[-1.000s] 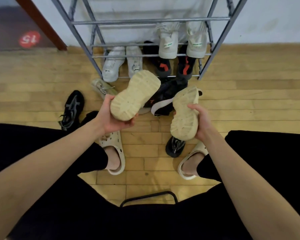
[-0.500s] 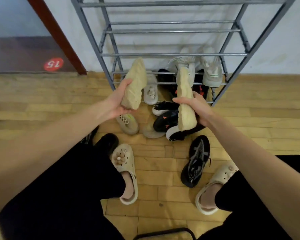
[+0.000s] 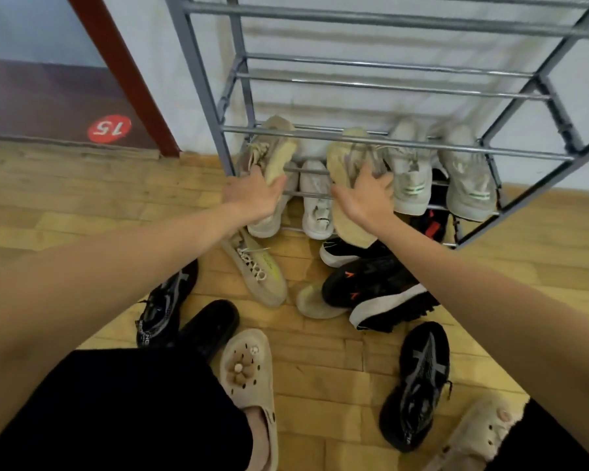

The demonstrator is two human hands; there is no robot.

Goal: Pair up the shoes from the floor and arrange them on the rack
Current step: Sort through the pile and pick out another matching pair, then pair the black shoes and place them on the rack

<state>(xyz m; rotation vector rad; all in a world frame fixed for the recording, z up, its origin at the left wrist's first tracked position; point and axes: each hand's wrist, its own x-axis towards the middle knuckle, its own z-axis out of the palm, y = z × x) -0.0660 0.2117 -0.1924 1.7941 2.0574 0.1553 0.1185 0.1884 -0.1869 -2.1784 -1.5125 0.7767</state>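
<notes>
Each hand clamps one beige sneaker: left hand (image 3: pixel 252 195), right hand (image 3: pixel 364 195), going onto the rack (image 3: pixel 354 139). Three pairs already racked, six-ish shoes left on the floor (image 3: pixel 82 205).

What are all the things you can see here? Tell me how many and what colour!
Rack: one, grey metal, against the wall.
Beige shoes: two, one in each hand, at the rack's second tier.
Pale grey sneakers: two, on that tier, right side.
White sneakers: two, bottom tier.
Black and red shoes: bottom tier, partly hidden, count unclear.
Tan sneakers: two, on the floor.
Black sneakers: at least four, on the floor.
Round sticker: one, red, numbered 15.
Left hand, right hand: each gripping a beige shoe.
Feet: in cream clogs.
</notes>
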